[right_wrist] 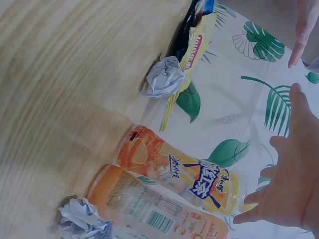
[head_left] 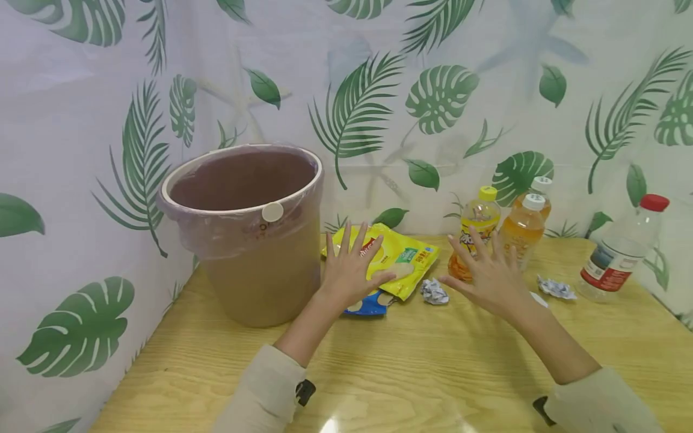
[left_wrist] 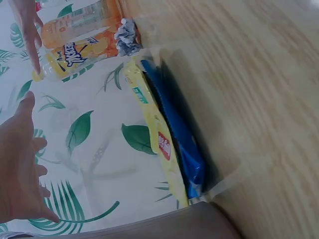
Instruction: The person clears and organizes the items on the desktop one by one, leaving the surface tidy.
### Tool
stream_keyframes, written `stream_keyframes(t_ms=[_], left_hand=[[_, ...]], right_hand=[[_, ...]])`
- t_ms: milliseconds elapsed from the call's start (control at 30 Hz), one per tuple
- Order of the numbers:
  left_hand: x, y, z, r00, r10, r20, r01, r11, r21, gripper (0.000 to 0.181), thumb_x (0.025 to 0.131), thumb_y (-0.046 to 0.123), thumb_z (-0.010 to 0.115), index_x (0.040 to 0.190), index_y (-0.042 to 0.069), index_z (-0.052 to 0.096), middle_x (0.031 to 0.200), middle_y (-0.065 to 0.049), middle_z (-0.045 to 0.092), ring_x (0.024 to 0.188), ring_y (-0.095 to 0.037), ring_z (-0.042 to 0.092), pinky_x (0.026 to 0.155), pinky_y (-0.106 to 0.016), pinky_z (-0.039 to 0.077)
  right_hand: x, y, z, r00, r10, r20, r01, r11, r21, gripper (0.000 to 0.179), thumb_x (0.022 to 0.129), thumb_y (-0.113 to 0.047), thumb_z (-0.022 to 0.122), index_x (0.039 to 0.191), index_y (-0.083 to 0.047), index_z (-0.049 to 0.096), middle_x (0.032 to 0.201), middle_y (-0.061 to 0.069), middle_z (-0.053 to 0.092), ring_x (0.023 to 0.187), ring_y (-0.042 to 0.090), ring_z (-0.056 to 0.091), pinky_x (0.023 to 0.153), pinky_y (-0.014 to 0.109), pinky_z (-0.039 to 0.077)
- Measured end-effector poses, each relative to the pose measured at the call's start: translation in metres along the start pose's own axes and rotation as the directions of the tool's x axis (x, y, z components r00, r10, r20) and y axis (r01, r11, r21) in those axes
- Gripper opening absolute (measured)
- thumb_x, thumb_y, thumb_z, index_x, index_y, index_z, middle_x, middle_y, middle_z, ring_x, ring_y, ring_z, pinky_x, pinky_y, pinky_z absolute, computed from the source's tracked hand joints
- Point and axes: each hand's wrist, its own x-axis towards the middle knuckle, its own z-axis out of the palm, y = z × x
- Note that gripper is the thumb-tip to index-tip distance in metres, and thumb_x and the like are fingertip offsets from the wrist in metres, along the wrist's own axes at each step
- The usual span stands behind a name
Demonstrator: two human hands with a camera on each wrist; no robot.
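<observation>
Both hands hover over the table with fingers spread, holding nothing. My left hand (head_left: 349, 273) is in front of a yellow snack bag (head_left: 408, 255), which lies against a blue bag (head_left: 370, 305). My right hand (head_left: 495, 282) partly covers a yellow-capped iced tea bottle (head_left: 480, 215) and a white-capped bottle of orange drink (head_left: 524, 225). In the right wrist view these two bottles stand side by side, the fingertips near their tops. One crumpled paper ball (head_left: 434, 292) lies between the hands; another paper ball (head_left: 556, 287) is right of the right hand.
A large brown bin (head_left: 260, 276) with a plastic liner over its rim stands at the left. Another white-capped bottle (head_left: 543, 187) is at the back. A clear red-capped bottle (head_left: 622, 252) stands far right. Leaf-patterned cloth (head_left: 368, 36) hangs behind the wooden table (head_left: 400, 373).
</observation>
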Motion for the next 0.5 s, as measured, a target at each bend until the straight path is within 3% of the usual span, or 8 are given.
stream_keyframes(t_ms=[200, 300, 400, 500], left_hand=[[0.0, -0.002, -0.02, 0.996, 0.036, -0.084, -0.035, 0.999, 0.018, 0.074, 0.085, 0.072, 0.024, 0.147, 0.032, 0.02, 0.153, -0.005, 0.006, 0.136, -0.032, -0.01, 0.104, -0.057, -0.006], [-0.004, -0.004, -0.036, 0.983, 0.094, -0.155, -0.086, 0.995, 0.059, 0.073, 0.086, 0.07, 0.025, 0.147, 0.03, 0.021, 0.153, -0.006, 0.008, 0.136, -0.03, -0.009, 0.106, -0.053, -0.005], [-0.009, -0.01, -0.055, 0.948, 0.18, -0.263, -0.166, 0.983, 0.075, 0.071, 0.088, 0.066, 0.034, 0.146, 0.026, 0.025, 0.152, -0.008, 0.01, 0.137, -0.028, -0.008, 0.108, -0.048, -0.004], [-0.016, -0.021, -0.076, 0.887, 0.239, -0.395, -0.23, 0.971, 0.072, 0.07, 0.088, 0.06, 0.042, 0.144, 0.02, 0.031, 0.151, -0.011, 0.013, 0.137, -0.027, -0.006, 0.109, -0.045, -0.001]], right_hand=[[0.01, -0.003, -0.006, 0.999, -0.026, -0.018, 0.026, 0.999, -0.021, 0.078, 0.086, -0.064, 0.043, 0.148, -0.023, 0.018, 0.151, 0.018, 0.004, 0.13, 0.051, -0.002, 0.094, 0.073, 0.004], [0.016, -0.006, -0.01, 0.997, -0.056, -0.05, 0.055, 0.998, -0.032, 0.077, 0.086, -0.062, 0.045, 0.147, -0.021, 0.021, 0.15, 0.019, 0.005, 0.132, 0.047, -0.005, 0.094, 0.073, 0.009], [0.023, -0.01, -0.014, 0.997, -0.055, -0.057, 0.054, 0.998, -0.015, 0.076, 0.086, -0.061, 0.047, 0.147, -0.022, 0.022, 0.15, 0.02, 0.005, 0.134, 0.04, -0.01, 0.093, 0.073, 0.011], [0.03, -0.013, -0.015, 0.998, -0.043, -0.044, 0.043, 0.999, -0.002, 0.075, 0.086, -0.062, 0.045, 0.147, -0.022, 0.023, 0.15, 0.02, 0.006, 0.133, 0.04, -0.01, 0.093, 0.073, 0.012]])
